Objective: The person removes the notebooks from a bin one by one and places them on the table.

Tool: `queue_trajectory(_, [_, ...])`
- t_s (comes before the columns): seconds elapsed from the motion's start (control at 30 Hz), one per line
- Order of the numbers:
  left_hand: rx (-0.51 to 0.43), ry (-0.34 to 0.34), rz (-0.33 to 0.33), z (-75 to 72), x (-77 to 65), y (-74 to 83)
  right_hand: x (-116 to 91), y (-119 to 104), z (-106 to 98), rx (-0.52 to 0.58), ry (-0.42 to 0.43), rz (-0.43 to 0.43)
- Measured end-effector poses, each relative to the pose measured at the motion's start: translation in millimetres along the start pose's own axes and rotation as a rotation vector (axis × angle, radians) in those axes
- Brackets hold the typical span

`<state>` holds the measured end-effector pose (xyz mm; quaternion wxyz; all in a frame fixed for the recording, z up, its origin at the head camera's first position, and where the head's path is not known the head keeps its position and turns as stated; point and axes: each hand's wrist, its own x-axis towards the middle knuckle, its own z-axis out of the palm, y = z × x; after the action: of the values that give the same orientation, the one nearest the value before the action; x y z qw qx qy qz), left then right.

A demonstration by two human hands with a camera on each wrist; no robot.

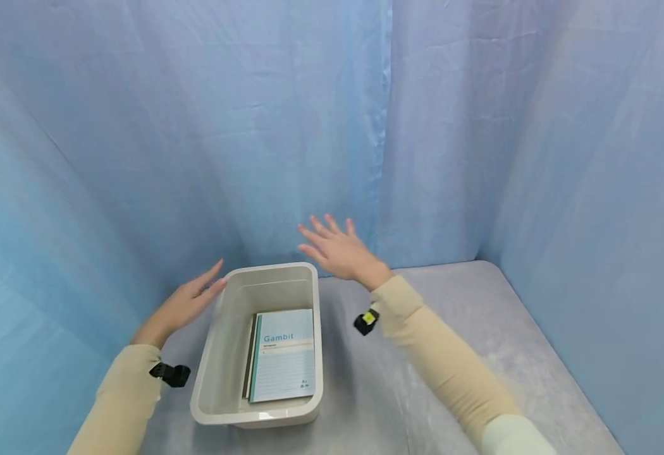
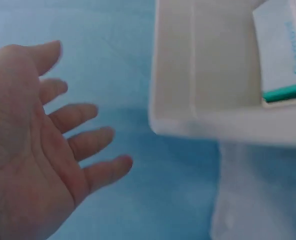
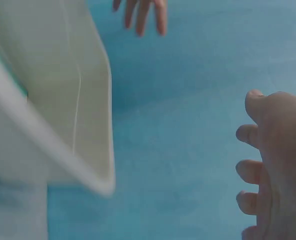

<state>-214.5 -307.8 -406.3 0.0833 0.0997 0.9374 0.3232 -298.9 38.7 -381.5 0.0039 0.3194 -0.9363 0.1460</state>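
Left hand point(image 1: 181, 309) and right hand point(image 1: 340, 253) hover apart, fingers extended, flanking the plastic bin point(image 1: 226, 360). The head view shows the Gambit notebook point(image 1: 283, 360) lying inside; the left wrist view reveals a gap (between fingers and rim point(image 2: 238, 128)).

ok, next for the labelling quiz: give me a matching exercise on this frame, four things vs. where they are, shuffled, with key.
Things
1. tub
2. Gambit notebook
3. left hand
4. right hand

Places (head view)
A. near the tub's far right corner, fingers spread
B. standing on the grey table
C. by the tub's left side
D. inside the tub, cover up

Pairs: 1-B, 2-D, 3-C, 4-A
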Motion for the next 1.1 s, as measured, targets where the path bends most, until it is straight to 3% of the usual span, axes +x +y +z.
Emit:
queue_trajectory(0.13, [-0.105,0.03,0.028,9.8,-10.1,-21.2,23,-35,27,0.113,-0.016,-0.076])
queue_trajectory(0.23, [-0.192,0.012,0.004,19.4,-20.2,-35.3,34,-58,56,0.226,-0.032,-0.103])
queue_trajectory(0.47, [-0.497,-0.138,-0.196,46.3,-48.9,-59.7,39,-94,117,0.368,-0.038,-0.054])
queue_trajectory(0.63, [-0.648,-0.2,-0.281,61.2,-61.3,-66.2,36,-112,150,0.473,-0.078,0.047])
queue_trajectory(0.77, [-0.724,-0.254,-0.286,76.6,-62.7,-72.3,34,-121,170,0.497,-0.106,0.117])
queue_trajectory(0.93, [-0.812,-0.334,-0.222,92.8,-60.2,-80.5,30,-123,184,0.464,-0.14,0.206])
queue_trajectory(1.1, [-0.834,-0.356,-0.186,100.9,-64.4,-87.1,24,-123,192,0.394,-0.19,0.224])
